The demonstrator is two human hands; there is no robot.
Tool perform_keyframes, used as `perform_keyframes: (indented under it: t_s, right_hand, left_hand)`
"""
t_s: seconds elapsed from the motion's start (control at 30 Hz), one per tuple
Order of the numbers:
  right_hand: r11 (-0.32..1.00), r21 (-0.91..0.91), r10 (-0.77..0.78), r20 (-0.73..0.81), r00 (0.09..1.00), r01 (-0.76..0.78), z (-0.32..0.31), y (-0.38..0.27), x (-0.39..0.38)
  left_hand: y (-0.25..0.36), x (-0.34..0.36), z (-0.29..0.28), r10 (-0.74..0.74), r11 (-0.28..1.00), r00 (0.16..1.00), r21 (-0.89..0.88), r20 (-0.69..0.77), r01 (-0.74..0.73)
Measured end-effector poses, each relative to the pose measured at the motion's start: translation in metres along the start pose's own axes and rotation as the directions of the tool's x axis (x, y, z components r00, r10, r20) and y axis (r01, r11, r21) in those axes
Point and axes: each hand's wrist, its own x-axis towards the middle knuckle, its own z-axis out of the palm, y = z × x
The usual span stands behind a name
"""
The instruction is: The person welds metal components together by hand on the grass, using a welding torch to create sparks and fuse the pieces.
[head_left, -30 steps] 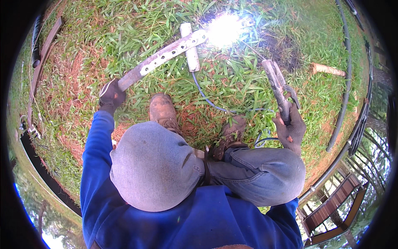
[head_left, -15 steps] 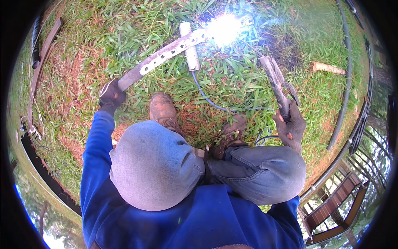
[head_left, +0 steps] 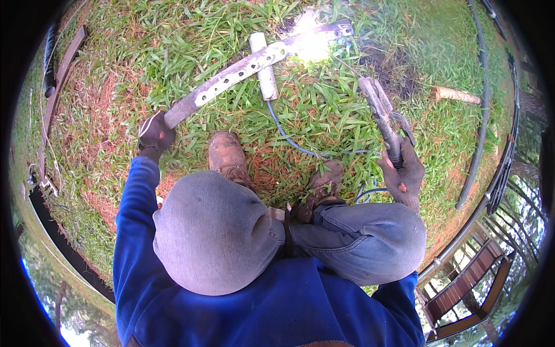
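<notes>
A person crouches on grass [head_left: 173,63], seen from above, in a blue top and jeans, with grey cloth covering the head. The gloved left hand [head_left: 155,134] is closed tight around the near end of a long flat metal bar [head_left: 243,68] with a row of holes; the bar slants up and to the right across the grass. The gloved right hand [head_left: 404,173] is wrapped fully around the handle of an electrode holder [head_left: 381,115], which points up and left toward the bar's far end. A bright white arc [head_left: 309,40] glares there, on the bar. A short pale tube [head_left: 265,72] lies under the bar, touching it, and a blue cable [head_left: 289,136] runs from the tube's near end back toward the feet. Two worn boots [head_left: 228,153] stand between the hands.

Compared with a second ago, both hands keep the same grips and the bar sits at much the same slant. The arc now looks smaller and tighter than the wide flare seen earlier. A wooden stub [head_left: 457,94] lies well off to the right, and a bench [head_left: 462,289] shows at lower right.
</notes>
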Motion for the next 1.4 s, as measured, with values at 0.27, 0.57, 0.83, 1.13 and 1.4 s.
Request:
perform_keyframes:
  t_s: [0.27,0.57,0.83,1.13,1.4]
  right_hand:
    - [0.999,0.002,-0.036,-0.012,0.999,0.036,0.001,0.004,0.000]
    - [0.999,-0.021,-0.029,0.015,0.999,0.029,0.002,-0.001,0.002]
    - [0.956,0.265,0.031,-0.524,0.851,0.128,-0.010,0.035,-0.021]
    - [0.891,0.453,0.201,-0.432,0.879,0.019,-0.007,0.037,-0.026]
    - [0.897,0.419,0.291,-0.325,0.900,-0.139,-0.011,0.025,-0.025]
  left_hand:
    - [0.008,-0.003,-0.008,-0.004,1.000,1.000,0.017,0.022,0.004]
    - [-0.001,-0.003,0.002,-0.007,1.000,0.999,-0.011,-0.034,0.007]
    - [0.018,-0.034,-0.027,0.163,0.972,0.980,-0.153,-0.111,-0.179]
    - [0.034,-0.002,-0.001,-0.007,1.000,1.000,0.013,-0.026,0.007]
    - [0.031,0.000,0.006,0.090,0.995,0.996,0.037,0.006,-0.090]
